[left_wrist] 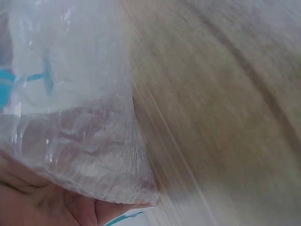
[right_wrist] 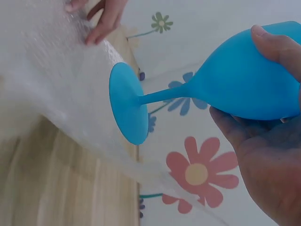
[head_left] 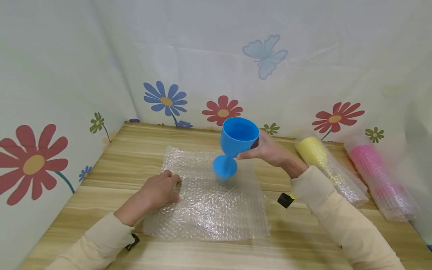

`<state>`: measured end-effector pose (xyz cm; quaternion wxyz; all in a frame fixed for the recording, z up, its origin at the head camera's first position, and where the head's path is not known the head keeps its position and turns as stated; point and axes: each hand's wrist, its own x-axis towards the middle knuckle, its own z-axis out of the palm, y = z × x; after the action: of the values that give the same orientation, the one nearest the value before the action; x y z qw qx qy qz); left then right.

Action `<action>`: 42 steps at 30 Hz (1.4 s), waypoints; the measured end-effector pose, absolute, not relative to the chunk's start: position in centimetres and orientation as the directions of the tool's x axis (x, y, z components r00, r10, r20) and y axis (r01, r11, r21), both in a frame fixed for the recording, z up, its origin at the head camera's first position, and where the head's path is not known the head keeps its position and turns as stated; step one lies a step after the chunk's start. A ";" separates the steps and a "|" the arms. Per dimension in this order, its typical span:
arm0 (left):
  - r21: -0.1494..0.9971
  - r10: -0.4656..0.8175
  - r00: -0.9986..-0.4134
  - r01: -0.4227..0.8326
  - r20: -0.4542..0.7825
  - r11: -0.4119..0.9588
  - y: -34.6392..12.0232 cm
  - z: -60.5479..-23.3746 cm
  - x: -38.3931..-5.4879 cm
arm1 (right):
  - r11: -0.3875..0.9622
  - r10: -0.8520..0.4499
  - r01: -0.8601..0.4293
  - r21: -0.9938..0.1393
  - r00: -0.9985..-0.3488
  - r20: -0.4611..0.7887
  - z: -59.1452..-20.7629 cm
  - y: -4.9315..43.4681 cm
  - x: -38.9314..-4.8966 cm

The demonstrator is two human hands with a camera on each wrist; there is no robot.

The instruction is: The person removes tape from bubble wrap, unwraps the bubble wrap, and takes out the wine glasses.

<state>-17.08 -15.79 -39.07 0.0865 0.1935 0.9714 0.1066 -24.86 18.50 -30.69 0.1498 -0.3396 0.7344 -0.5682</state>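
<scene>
My right hand [head_left: 270,150] grips the bowl of a blue plastic goblet [head_left: 231,144], thumb on one side and fingers on the other. The goblet is held with its mouth up and leans a little, its round foot above a piece of clear bubble wrap [head_left: 209,202]. In the right wrist view, the goblet [right_wrist: 249,75] shows its thin stem and flat foot. At the wrap's left edge, my left hand [head_left: 162,189] holds the film with bent fingers. The left wrist view has the wrap [left_wrist: 94,146] partly covering that palm [left_wrist: 42,202]; some fingertips are hidden.
A yellow item [head_left: 314,152] and a pink item [head_left: 368,161], each wrapped in bubble wrap, lie at the right of the wooden table [head_left: 135,157]. A white curtain [head_left: 202,48] with printed flowers and a butterfly hangs behind and to the left.
</scene>
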 end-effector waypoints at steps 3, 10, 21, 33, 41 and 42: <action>0.246 0.392 -0.911 0.354 -0.129 0.902 -15.8 -39.1 -17.1 | 0.154 -0.643 -0.339 -0.928 -0.747 0.167 -30.3 19.1 -25.6; 0.241 0.386 -0.914 0.349 -0.127 0.905 -15.9 -39.4 -17.1 | 0.187 -0.605 -0.366 -0.912 -0.774 0.187 -29.7 20.2 -27.4; 0.263 0.373 -0.920 0.332 -0.122 0.906 -16.0 -39.6 -17.0 | 0.220 -0.574 -0.377 -0.900 -0.796 0.193 -29.2 21.3 -29.4; 0.277 0.357 -0.925 0.311 -0.133 0.909 -16.1 -39.5 -16.9 | 0.251 -0.497 -0.334 -0.908 -0.850 0.175 -29.5 22.7 -31.2; 0.277 0.351 -0.926 0.304 -0.138 0.911 -16.1 -39.3 -16.8 | 0.270 -0.419 -0.220 -0.937 -0.904 0.092 -30.3 24.4 -32.7; 0.278 0.349 -0.927 0.302 -0.138 0.912 -16.1 -39.3 -16.8 | 0.274 -0.411 -0.211 -0.938 -0.908 0.084 -30.3 24.6 -32.8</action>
<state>-16.75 -16.10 -39.31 0.0927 0.1674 0.9733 0.1267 -32.84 24.61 -30.35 0.0880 -0.1961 0.7932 -0.5698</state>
